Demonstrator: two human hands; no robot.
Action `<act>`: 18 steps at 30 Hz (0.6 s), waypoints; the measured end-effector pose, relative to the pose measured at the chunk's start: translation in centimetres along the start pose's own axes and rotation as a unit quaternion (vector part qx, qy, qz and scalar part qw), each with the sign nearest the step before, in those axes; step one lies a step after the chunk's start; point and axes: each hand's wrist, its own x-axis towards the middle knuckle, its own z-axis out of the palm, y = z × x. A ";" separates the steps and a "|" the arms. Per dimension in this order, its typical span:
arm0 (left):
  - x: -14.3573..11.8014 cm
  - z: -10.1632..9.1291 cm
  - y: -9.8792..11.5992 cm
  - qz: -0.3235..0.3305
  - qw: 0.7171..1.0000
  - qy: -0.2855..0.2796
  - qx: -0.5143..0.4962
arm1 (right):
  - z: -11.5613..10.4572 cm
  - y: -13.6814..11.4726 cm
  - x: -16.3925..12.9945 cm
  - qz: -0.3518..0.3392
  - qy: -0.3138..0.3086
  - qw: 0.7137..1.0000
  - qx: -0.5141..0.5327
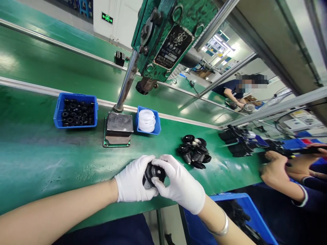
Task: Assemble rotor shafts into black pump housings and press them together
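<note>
Both of my hands wear white gloves and meet over the near part of the green table. Between them is a black caster wheel [158,173], round-faced with a small pale centre. My left hand [134,180] wraps its left side, where a greyish part shows. From the right, my right hand [180,182] grips the rim with thumb and fingers. Several similar black casters [194,151] lie in a cluster to the right. Behind my hands stands the metal base block [120,122] of a green press [166,41].
A blue bin [57,117] of black rings and a smaller blue bin [158,127] of white rings flank the press base. At lower right is a blue crate [255,207] with black parts. A co-worker's hands [274,166] work at right; another person [236,90] is farther back.
</note>
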 end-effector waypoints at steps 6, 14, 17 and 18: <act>0.0 0.2 -0.1 -0.012 1.000 0.010 -0.013 | 0.3 -0.1 -0.1 -0.003 -0.004 1.000 -0.021; -0.1 0.1 0.0 -0.016 1.000 0.007 -0.014 | 0.1 -0.2 -0.2 -0.002 -0.002 0.999 -0.033; -0.1 0.2 -0.1 -0.016 1.000 0.007 -0.010 | 0.2 -0.1 -0.2 -0.002 0.004 0.999 -0.035; -0.1 0.2 -0.1 -0.015 1.000 0.007 -0.007 | 0.3 -0.1 -0.2 -0.001 0.007 0.999 -0.038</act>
